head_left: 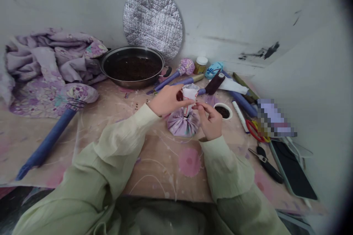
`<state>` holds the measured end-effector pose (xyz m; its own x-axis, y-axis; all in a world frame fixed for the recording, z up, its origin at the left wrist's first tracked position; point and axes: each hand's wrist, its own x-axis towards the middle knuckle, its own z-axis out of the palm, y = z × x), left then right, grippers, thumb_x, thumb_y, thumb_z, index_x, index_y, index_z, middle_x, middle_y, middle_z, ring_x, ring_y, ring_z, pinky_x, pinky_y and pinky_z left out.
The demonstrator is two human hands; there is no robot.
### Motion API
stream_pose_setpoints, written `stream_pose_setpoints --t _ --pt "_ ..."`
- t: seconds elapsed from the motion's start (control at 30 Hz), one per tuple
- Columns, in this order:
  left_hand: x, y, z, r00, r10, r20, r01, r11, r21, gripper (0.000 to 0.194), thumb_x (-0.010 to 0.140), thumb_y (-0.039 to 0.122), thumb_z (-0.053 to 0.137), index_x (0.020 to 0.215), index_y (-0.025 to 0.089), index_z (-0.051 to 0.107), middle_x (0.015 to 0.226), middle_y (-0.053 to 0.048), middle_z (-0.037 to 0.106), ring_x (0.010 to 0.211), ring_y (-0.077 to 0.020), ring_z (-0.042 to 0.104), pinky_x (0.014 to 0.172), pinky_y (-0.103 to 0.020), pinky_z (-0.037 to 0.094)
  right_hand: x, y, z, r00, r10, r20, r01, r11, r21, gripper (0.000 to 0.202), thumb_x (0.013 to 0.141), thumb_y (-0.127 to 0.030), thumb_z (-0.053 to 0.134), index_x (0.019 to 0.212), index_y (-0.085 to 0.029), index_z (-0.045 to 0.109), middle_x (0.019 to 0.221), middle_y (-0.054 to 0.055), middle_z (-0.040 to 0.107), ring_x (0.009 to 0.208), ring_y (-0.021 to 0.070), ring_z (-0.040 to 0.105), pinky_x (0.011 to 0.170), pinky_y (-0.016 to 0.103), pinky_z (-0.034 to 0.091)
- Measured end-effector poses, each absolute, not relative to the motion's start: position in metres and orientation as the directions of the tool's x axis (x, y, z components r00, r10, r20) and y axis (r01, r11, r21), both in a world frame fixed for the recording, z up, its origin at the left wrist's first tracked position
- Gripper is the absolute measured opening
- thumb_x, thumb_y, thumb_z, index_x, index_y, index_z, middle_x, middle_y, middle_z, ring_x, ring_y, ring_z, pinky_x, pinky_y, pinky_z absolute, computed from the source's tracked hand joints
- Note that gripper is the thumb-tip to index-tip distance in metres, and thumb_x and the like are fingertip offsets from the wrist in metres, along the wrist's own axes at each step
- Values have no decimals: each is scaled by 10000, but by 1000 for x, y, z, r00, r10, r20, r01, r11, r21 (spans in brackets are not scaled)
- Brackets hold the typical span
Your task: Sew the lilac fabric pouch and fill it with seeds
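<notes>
My left hand (169, 99) is wrapped around a white paper cone (189, 91) with red lines on it. The cone stands with its wide end up, and its narrow end goes down into the gathered neck of a purple flowered cloth pouch (183, 124) on the table. Close beside the cone's lower right side, my right hand (211, 120) has thumb and fingers pinched together. Whatever lies between those fingertips is too small to make out. A small white bowl (229, 114) of dark bits sits just beyond my right hand.
A wide pan (132, 82) of dark material stands at the back. Purple cloth (35, 62) and a blue-handled cloth-headed stick (49, 145) lie left. Rightward are a thread spool (215, 83), a marker (240, 116), scissors (252, 126), black-handled snips (271, 170) and a phone (293, 170).
</notes>
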<state>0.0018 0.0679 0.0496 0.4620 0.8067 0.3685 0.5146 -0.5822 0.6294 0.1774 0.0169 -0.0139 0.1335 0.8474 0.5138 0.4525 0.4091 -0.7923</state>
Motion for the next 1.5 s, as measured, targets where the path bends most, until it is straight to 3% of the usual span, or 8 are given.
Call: stream_pose_setpoints --t 0.33,0.63,0.83,1.03,1.2,1.5 --pt "-10 73 59 302 825 477 400 -564 723 289 766 381 620 908 130 598 766 -38 665 654 -129 587 645 -258 471 176 16 -13 176 824 538 471 409 -782 213 862 -328 515 914 -182 661 799 55 709 817 185 657 818 369 508" --pt "-12 72 62 463 784 413 454 -610 649 266 726 323 641 899 131 580 788 -24 641 664 -124 566 638 -245 448 178 18 -16 188 832 522 436 406 -803 215 858 -305 515 1000 -181 617 781 41 694 776 177 657 816 372 501" --pt "-9 58 69 684 592 425 227 -727 648 335 691 215 651 997 193 517 951 -37 627 831 -166 597 742 -271 471 178 17 -16 192 824 533 451 408 -793 202 848 -271 512 990 -176 621 801 38 690 788 172 650 799 345 504" --pt "-7 50 68 705 518 484 110 -755 647 321 745 348 642 1011 206 532 1017 -92 605 928 -212 591 797 -324 478 177 17 -14 197 809 554 476 415 -775 200 860 -278 501 981 -177 625 803 39 688 814 176 646 806 335 503" --pt "-5 45 69 678 479 557 23 -772 636 236 773 368 626 912 202 534 928 -85 624 878 -195 606 755 -302 481 176 16 -11 200 804 560 478 419 -772 199 866 -285 496 970 -177 627 800 40 688 791 171 646 777 325 506" --pt "-5 41 74 635 553 539 60 -731 679 300 759 482 627 794 197 540 819 -79 637 773 -184 606 717 -305 489 177 16 -15 186 801 570 464 439 -769 194 865 -246 502 1002 -180 624 785 31 683 766 169 638 792 345 501"
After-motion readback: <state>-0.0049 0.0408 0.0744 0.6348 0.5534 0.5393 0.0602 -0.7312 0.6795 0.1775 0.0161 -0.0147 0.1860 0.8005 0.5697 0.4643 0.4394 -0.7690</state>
